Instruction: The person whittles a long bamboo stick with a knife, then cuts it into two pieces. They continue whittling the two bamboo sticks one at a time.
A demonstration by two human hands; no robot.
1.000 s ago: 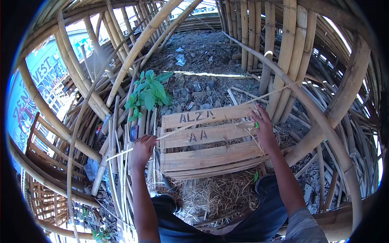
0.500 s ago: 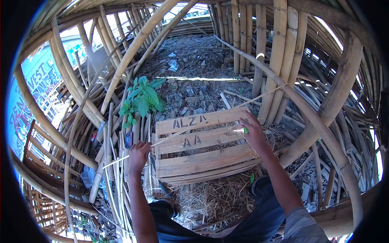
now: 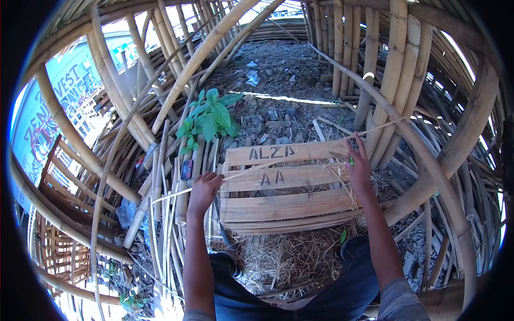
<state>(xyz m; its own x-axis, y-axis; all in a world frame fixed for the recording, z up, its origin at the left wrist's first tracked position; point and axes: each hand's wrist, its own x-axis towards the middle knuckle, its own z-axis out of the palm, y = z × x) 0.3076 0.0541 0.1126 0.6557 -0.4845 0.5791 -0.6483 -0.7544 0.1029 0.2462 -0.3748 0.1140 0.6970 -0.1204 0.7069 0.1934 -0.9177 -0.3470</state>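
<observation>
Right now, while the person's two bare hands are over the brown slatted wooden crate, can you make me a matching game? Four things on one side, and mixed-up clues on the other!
Things
1. Leafy green plant
2. Brown slatted wooden crate
3. Long, thin, pale bamboo strip
4. Crumpled clear plastic piece

Clues
A. Marked with black letters
B. Lying on the dark, stony ground, beyond the plant
C. Gripped in the left hand
D. Just past the crate's far left corner

Right pairs: 1-D, 2-A, 3-C, 4-B
</observation>
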